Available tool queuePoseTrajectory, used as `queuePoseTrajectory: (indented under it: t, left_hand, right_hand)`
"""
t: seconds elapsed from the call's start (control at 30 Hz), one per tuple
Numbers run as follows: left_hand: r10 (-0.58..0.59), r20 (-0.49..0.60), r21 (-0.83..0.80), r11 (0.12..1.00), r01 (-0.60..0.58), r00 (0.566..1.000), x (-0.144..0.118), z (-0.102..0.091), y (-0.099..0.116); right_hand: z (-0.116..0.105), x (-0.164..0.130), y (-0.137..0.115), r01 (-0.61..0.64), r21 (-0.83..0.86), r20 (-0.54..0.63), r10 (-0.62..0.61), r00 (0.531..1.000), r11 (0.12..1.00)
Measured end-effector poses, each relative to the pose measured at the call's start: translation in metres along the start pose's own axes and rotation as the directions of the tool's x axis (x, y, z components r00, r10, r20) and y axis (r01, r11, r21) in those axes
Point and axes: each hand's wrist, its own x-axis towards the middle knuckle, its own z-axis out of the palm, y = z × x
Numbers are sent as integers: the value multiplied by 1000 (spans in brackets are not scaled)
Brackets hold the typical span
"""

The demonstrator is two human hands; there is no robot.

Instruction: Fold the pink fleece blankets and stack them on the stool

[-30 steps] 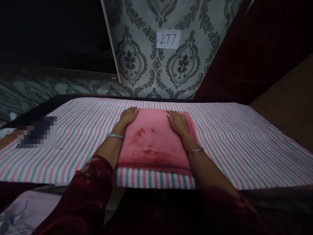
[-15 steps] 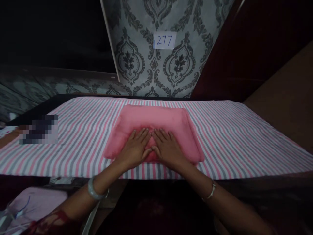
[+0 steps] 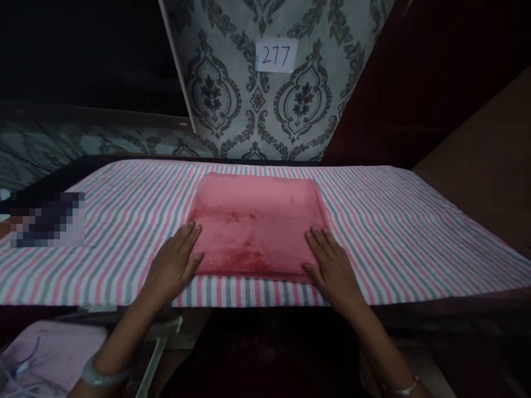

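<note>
A folded pink plush cloth (image 3: 255, 224) lies flat in the middle of a table covered with a pink, grey and white striped sheet (image 3: 394, 232). My left hand (image 3: 174, 265) rests flat on the sheet at the cloth's near left corner, fingers spread, fingertips against the cloth's edge. My right hand (image 3: 332, 268) lies flat at the near right corner, touching that edge in the same way. Neither hand holds anything. A bangle sits on each wrist.
A patterned grey wall panel with a paper label reading 277 (image 3: 276, 55) stands behind the table. A pale pink item (image 3: 53, 354) lies low at the left. A blurred patch (image 3: 45, 218) sits on the sheet's left end. Dark furniture stands at the right.
My hands moved from the cloth's far corners to its middle, then slid apart to the near corners. The cloth now lies flatter and squarer.
</note>
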Motion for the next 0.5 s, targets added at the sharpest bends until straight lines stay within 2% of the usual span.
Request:
queuePoseTrajectory:
  t: [0.1,0.2,0.33,0.4,0.5]
  left_hand:
    - [-44,-29,-95,995,41,999,-6,3,-3]
    - [-95,-68,-166,983,83,993,-6,0,2]
    - [-221,-100,-320,930,179,970,-11,-10,9]
    - [-352,-95,-378,878,294,931,-16,-17,13]
    - [-565,-30,-419,756,503,824,-21,-26,19]
  right_hand:
    - [3,-9,6,13,129,-66,-5,998,992]
    - [2,-12,7,16,233,-67,0,998,972]
    - [-5,-23,9,-98,380,-18,113,993,920]
    - [-7,-31,11,-184,450,-25,219,975,874]
    - [-9,-41,13,-321,556,-14,395,919,767]
